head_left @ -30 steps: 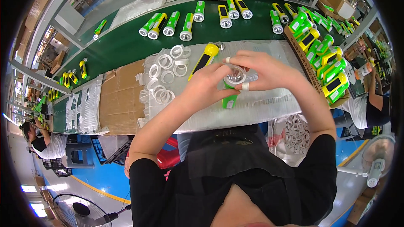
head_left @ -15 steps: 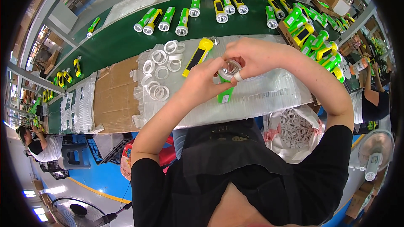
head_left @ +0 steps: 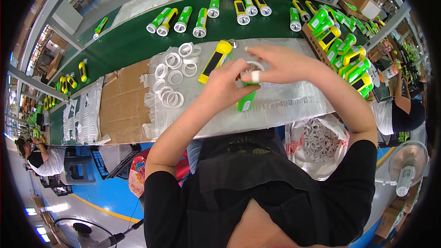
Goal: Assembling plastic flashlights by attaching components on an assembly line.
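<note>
A green flashlight (head_left: 246,103) stands tilted over the plastic-covered work surface, with its white-rimmed head up. My left hand (head_left: 222,83) is closed around it just below the head. My right hand (head_left: 281,65) is at the head's right side, index finger and thumb spread apart around the white rim, the thumb close to it. White tape wraps the right thumb. A yellow flashlight (head_left: 215,62) with a dark panel lies left of my hands, a small shiny part (head_left: 234,44) at its end. Several loose white rings (head_left: 175,77) lie further left.
Finished-looking flashlights (head_left: 200,23) stand in groups on the green bench (head_left: 133,34). A carton (head_left: 317,48) heaped with flashlights sits at right. Below the bench edge hangs a white sack (head_left: 317,170) of rings. Brown cardboard (head_left: 124,101) covers the left side. Other people work nearby.
My right finger and thumb have parted from their pinch on the flashlight's rim, the hand shifting slightly right. My left hand keeps its hold on the flashlight.
</note>
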Demonstrator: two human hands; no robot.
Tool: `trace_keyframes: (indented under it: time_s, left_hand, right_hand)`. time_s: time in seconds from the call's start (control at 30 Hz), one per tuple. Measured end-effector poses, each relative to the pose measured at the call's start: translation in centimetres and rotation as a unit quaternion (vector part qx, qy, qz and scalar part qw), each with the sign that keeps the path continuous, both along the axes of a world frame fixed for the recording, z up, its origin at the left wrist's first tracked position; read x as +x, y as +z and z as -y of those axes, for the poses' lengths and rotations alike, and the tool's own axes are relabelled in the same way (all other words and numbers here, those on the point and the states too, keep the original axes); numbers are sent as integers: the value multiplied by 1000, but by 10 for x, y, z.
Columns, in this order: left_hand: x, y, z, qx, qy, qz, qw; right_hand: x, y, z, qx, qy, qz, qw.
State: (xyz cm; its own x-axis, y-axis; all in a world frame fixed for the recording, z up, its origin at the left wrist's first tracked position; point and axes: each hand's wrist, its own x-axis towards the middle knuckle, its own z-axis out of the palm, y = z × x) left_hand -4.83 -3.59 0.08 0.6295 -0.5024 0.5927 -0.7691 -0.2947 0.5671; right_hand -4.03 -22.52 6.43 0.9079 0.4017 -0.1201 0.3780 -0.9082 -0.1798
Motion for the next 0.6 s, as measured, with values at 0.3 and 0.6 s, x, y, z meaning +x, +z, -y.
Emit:
trace_keyframes:
  time_s: [0.3,0.6]
  left_hand:
    - [9,-11,-9,-9,29,-4,1000]
    - [8,-14,-19,-18,26,-22,999]
  right_hand:
    - [-13,-66,-5,446,-26,58,893]
    - [-29,-99,-19,718,16,1,696]
